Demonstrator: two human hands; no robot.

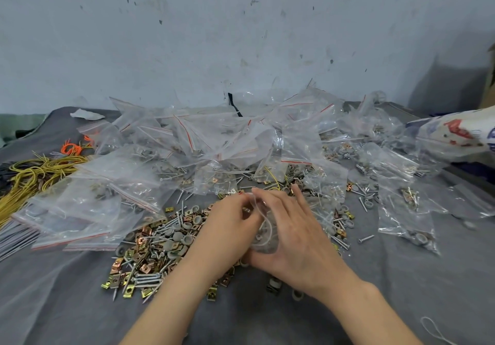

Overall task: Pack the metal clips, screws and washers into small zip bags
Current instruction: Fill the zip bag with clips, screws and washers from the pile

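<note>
While print on the sack [455, 133] blurs, left hand [227, 218] and right hand [297, 237] grip one zip bag [263, 234]

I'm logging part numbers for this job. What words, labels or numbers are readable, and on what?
None readable.
White printed plastic sack, right edge: red and blue print, too blurred.
Heap of clear zip bags: red seal stripes only.
Small clear zip bag held by left hand and right hand: no print visible.

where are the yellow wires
Head view: the yellow wires lie at the far left on the grey cloth, left of the zip bags heap, near the orange ties.
</note>
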